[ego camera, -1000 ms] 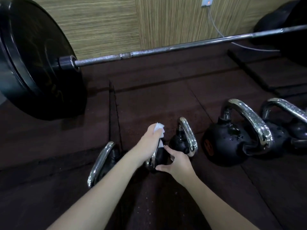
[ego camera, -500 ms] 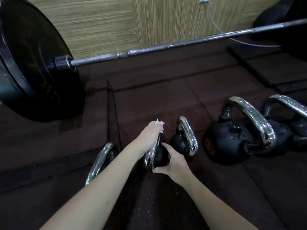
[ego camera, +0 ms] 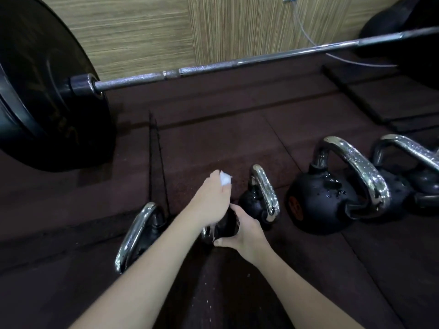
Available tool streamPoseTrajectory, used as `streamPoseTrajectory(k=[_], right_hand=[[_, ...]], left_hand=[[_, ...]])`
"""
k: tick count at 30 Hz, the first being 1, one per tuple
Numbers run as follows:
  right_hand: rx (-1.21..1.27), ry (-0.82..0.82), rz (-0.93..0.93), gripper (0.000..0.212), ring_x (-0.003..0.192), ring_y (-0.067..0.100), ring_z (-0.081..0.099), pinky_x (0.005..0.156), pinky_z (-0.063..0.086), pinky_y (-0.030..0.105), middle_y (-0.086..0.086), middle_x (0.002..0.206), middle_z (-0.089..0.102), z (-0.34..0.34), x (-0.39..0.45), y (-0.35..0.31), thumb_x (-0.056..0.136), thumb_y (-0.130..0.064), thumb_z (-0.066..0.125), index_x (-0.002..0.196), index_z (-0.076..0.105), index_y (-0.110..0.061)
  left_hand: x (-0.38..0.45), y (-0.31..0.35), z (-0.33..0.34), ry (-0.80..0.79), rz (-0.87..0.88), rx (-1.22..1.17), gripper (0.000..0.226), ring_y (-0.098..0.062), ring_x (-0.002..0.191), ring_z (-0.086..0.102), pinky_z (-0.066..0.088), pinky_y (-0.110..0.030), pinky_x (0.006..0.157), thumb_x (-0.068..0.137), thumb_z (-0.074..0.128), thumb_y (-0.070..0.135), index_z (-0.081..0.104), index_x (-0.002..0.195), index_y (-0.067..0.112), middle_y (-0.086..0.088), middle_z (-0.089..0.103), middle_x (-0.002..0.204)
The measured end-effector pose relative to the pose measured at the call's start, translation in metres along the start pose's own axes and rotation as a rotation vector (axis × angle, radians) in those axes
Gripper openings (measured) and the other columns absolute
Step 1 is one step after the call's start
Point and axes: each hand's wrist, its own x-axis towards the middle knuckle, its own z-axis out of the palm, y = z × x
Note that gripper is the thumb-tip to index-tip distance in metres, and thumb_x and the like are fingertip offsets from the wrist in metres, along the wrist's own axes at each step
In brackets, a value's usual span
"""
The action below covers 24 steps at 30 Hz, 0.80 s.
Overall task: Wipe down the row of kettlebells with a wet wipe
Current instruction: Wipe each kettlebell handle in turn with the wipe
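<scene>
A row of black kettlebells with chrome handles stands on the dark rubber floor. My left hand (ego camera: 211, 198) is closed on a white wet wipe (ego camera: 225, 178) and lies over the chrome handle of a small kettlebell (ego camera: 225, 225). My right hand (ego camera: 244, 230) grips that kettlebell's black body from the right. Another small kettlebell (ego camera: 259, 198) stands just behind it, and one more (ego camera: 140, 231) sits to the left of my left forearm. A bigger wet kettlebell (ego camera: 320, 200) and a further one (ego camera: 408, 176) stand to the right, water drops showing on both.
A barbell (ego camera: 213, 66) with a large black plate (ego camera: 42, 91) lies across the floor behind the kettlebells, near a wood-panelled wall. A grey cable (ego camera: 306, 36) hangs from a wall socket. A floor mat seam (ego camera: 156, 148) runs toward me on the left.
My left hand with the wipe has slid a little forward along the small kettlebell's handle. My right hand has closed tighter around the kettlebell's body.
</scene>
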Motion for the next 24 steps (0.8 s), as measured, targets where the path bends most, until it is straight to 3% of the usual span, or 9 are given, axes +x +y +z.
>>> streamPoseTrajectory(k=[5, 9, 12, 14, 16, 17, 20, 22, 24], right_hand=[[-0.005, 0.014, 0.0, 0.104, 0.123, 0.006, 0.061, 0.111, 0.048, 0.028, -0.013, 0.127, 0.069, -0.002, -0.001, -0.004, 0.052, -0.028, 0.101, 0.144, 0.053, -0.033], [0.028, 0.017, -0.013, 0.086, 0.119, -0.003, 0.062, 0.102, 0.047, 0.011, -0.019, 0.126, 0.068, 0.0, -0.001, -0.003, 0.06, -0.029, 0.096, 0.137, 0.057, -0.031], [-0.001, 0.017, 0.004, 0.085, 0.12, 0.001, 0.063, 0.107, 0.051, 0.027, -0.016, 0.129, 0.068, 0.002, -0.001, 0.0, 0.067, -0.045, 0.084, 0.145, 0.053, -0.037], [-0.017, 0.003, -0.028, 0.073, 0.116, 0.001, 0.066, 0.099, 0.052, 0.019, -0.013, 0.127, 0.07, 0.0, -0.004, -0.003, 0.076, -0.036, 0.084, 0.143, 0.056, -0.034], [-0.087, 0.035, -0.069, 0.04, 0.106, -0.002, 0.07, 0.085, 0.053, 0.012, -0.007, 0.117, 0.072, -0.002, -0.002, -0.004, 0.092, -0.022, 0.074, 0.131, 0.064, -0.024], [-0.104, 0.039, -0.065, 0.039, 0.107, -0.004, 0.069, 0.086, 0.052, 0.011, -0.01, 0.114, 0.071, -0.002, -0.003, -0.002, 0.092, -0.019, 0.076, 0.129, 0.064, -0.023], [0.013, 0.019, 0.029, 0.095, 0.122, 0.002, 0.061, 0.104, 0.047, 0.019, -0.016, 0.124, 0.07, 0.0, -0.003, -0.001, 0.061, -0.024, 0.098, 0.145, 0.055, -0.032], [0.007, -0.012, 0.037, 0.107, 0.125, 0.006, 0.059, 0.11, 0.048, 0.026, -0.012, 0.129, 0.068, -0.002, -0.003, -0.004, 0.054, -0.026, 0.1, 0.149, 0.051, -0.034], [0.039, -0.008, 0.03, 0.11, 0.128, 0.008, 0.057, 0.111, 0.047, 0.028, -0.012, 0.132, 0.067, -0.003, -0.002, -0.007, 0.053, -0.027, 0.099, 0.15, 0.049, -0.035]], left_hand=[[0.017, 0.017, -0.004, -0.058, 0.098, 0.226, 0.04, -0.03, 0.132, 0.049, 0.039, -0.037, 0.105, 0.111, 0.029, 0.029, 0.051, 0.139, 0.01, -0.013, 0.049, 0.148], [-0.07, -0.015, 0.013, 0.094, 0.396, 0.539, 0.054, -0.026, 0.159, 0.005, 0.024, -0.041, 0.126, 0.108, 0.04, 0.023, 0.033, 0.159, 0.007, -0.009, 0.012, 0.171], [-0.108, -0.047, 0.031, 0.091, 0.495, 0.703, 0.058, -0.036, 0.159, -0.002, 0.029, -0.049, 0.123, 0.104, 0.04, 0.037, 0.05, 0.148, 0.002, -0.008, 0.017, 0.171], [-0.107, -0.042, 0.029, 0.116, 0.466, 0.551, 0.062, -0.028, 0.16, -0.001, 0.032, -0.044, 0.122, 0.103, 0.04, 0.049, 0.05, 0.149, 0.009, 0.004, 0.014, 0.172], [-0.089, -0.021, 0.026, 0.186, 0.495, 0.484, 0.051, -0.024, 0.16, 0.007, 0.032, -0.042, 0.123, 0.106, 0.044, 0.038, 0.052, 0.148, 0.012, 0.002, 0.032, 0.166], [-0.071, -0.01, 0.024, 0.214, 0.497, 0.482, 0.045, -0.023, 0.158, 0.015, 0.036, -0.042, 0.121, 0.105, 0.049, 0.029, 0.054, 0.146, 0.012, -0.001, 0.043, 0.159], [-0.011, 0.019, 0.007, 0.072, 0.249, 0.317, 0.054, -0.023, 0.157, 0.017, 0.034, -0.039, 0.12, 0.104, 0.043, 0.011, 0.033, 0.157, 0.016, -0.005, 0.032, 0.165], [0.021, 0.025, -0.008, -0.13, 0.042, 0.2, 0.056, -0.03, 0.147, 0.036, 0.036, -0.039, 0.114, 0.104, 0.037, 0.012, 0.027, 0.159, 0.016, -0.01, 0.035, 0.162], [0.028, 0.021, -0.012, -0.132, -0.032, 0.098, 0.045, -0.032, 0.124, 0.055, 0.045, -0.04, 0.1, 0.104, 0.033, 0.021, 0.04, 0.149, 0.018, -0.012, 0.055, 0.142]])
